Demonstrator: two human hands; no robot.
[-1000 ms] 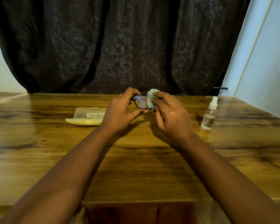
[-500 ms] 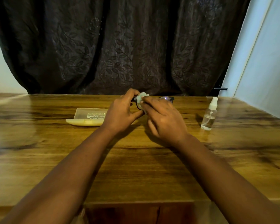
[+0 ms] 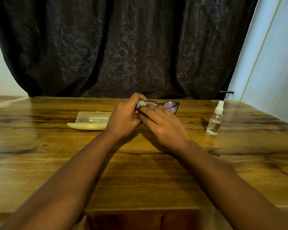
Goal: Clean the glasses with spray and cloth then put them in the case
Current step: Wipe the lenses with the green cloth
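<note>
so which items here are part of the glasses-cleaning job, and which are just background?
Job:
glasses, held by the left hand
cloth, under the right hand
spray bottle
case, open

Not job:
dark curtain
wooden table

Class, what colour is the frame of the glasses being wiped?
Black: the glasses have a dark frame, seen best in the head view.

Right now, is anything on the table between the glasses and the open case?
Nothing visible besides the left hand itself, which holds the glasses just right of the open case. The spray bottle stands on the far side.
</note>
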